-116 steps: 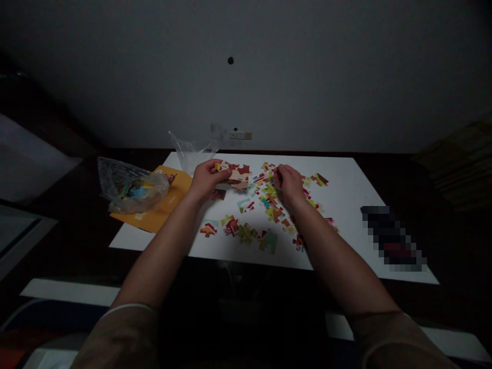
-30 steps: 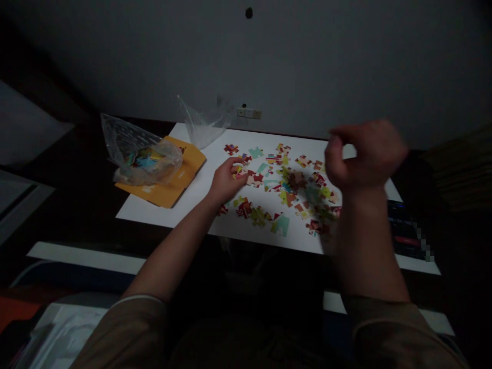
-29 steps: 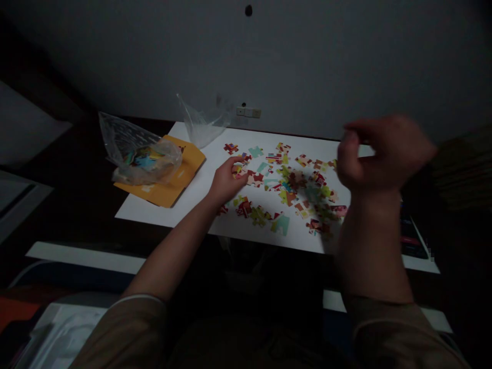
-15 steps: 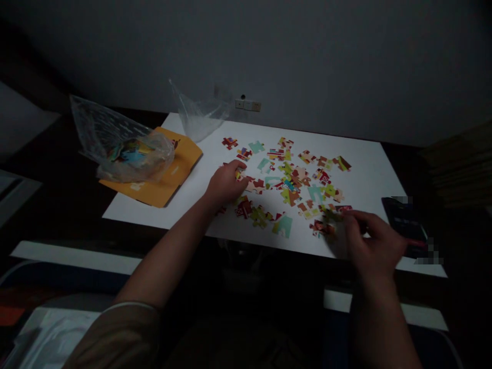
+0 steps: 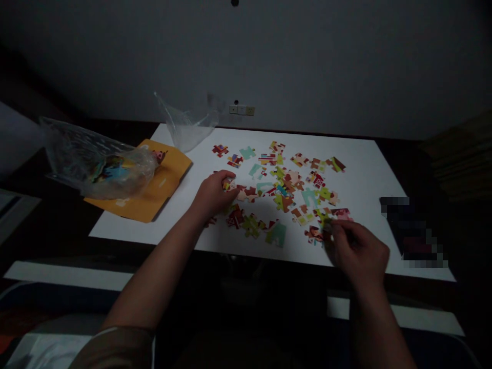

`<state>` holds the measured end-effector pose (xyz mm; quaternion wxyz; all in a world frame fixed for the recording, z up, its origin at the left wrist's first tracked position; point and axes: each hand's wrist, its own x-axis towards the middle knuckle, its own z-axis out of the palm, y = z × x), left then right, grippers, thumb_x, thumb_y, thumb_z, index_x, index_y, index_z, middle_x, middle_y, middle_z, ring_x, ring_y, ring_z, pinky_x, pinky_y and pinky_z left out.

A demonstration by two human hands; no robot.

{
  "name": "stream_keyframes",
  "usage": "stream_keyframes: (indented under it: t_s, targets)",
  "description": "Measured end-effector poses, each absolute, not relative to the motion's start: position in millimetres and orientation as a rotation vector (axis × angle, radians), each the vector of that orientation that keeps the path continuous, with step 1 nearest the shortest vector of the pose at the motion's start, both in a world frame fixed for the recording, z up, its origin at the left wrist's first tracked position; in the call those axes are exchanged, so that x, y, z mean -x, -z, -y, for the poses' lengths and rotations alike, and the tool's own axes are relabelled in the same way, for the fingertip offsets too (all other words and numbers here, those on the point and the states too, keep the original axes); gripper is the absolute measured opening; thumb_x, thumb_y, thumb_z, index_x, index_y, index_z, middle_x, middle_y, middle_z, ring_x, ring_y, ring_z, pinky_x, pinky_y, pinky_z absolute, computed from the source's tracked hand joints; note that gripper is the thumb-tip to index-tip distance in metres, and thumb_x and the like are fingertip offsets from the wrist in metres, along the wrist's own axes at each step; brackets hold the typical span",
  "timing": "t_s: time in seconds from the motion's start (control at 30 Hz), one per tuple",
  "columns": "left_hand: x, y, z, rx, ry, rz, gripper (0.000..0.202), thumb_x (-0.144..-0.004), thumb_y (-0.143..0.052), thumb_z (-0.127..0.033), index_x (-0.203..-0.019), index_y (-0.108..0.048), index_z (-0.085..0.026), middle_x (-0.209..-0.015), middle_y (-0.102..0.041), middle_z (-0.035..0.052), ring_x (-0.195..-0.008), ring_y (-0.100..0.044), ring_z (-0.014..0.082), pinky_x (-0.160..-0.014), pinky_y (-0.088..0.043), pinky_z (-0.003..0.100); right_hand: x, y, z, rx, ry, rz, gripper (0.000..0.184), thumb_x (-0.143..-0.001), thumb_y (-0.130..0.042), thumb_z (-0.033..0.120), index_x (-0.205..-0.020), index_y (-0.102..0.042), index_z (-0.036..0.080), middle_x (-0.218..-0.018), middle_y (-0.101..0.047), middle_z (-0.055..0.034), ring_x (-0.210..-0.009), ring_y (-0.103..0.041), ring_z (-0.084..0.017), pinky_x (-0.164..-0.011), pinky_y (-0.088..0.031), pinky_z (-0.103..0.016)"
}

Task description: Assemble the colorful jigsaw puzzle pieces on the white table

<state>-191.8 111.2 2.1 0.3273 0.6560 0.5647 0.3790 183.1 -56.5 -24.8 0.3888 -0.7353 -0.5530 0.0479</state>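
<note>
Here, left hand (image 5: 212, 196) curls round left end of brown-and-cream puzzle section (image 5: 246, 193) on table (image 5: 361, 187), grip half spread, firm hold unclear; right hand (image 5: 359, 253) pinched narrow at green piece (image 5: 322, 215), cannot tell whether holding it.

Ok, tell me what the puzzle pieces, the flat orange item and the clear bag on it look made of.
Puzzle pieces: probably cardboard, with flat printed faces; gloss unclear.
Flat orange item: likely matte paper or card, straight-edged, without glare.
Clear bag: apparently thin, shiny plastic film; see-through, creased and glinting.
</note>
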Motion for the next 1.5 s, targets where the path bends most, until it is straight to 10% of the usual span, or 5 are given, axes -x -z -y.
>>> stream_keyframes:
  t_s: [0.83,1.1,1.5]
  targets:
    - [195.9,-18.6,-108.3,-2.507,-0.610,-1.305,0.033,-0.107,-0.062,-0.044,-0.123,-0.087,-0.029,-0.147,-0.076,0.0119,-0.133,-0.069,0.0365,-0.120,-0.054,0.064,-183.6,14.3,71.0,1.593,-0.122,1.313,0.019,-0.105,-0.068,0.024,-0.104,-0.087,0.025,-0.091,-0.084,-0.0007,-0.075,-0.076,-0.018,-0.067,-0.053,-0.029]
    - [182.1,-28.2,-41.9,-2.592,-0.206,-1.318,0.073,-0.115,-0.049,-0.048,-0.181,-0.036,-0.019,-0.189,-0.034,0.0181,-0.176,-0.030,0.0431,-0.141,-0.031,0.069,-184.6,13.6,73.7,1.604,-0.123,1.309,0.021,-0.102,-0.067,0.021,-0.103,-0.087,0.025,-0.085,-0.081,0.0008,-0.065,-0.068,-0.015,-0.060,-0.047,-0.027]
    - [165.8,-8.9,-22.3,-2.536,-0.100,-1.546,0.087,-0.115,-0.051,-0.055,-0.188,-0.010,-0.028,-0.194,-0.019,0.0139,-0.179,-0.017,0.0417,-0.144,-0.019,0.068,-184.9,7.2,74.1,1.603,-0.168,1.407,0.019,-0.101,-0.064,0.018,-0.101,-0.082,0.025,-0.073,-0.070,0.0039,-0.055,-0.058,-0.013,-0.053,-0.041,-0.027]
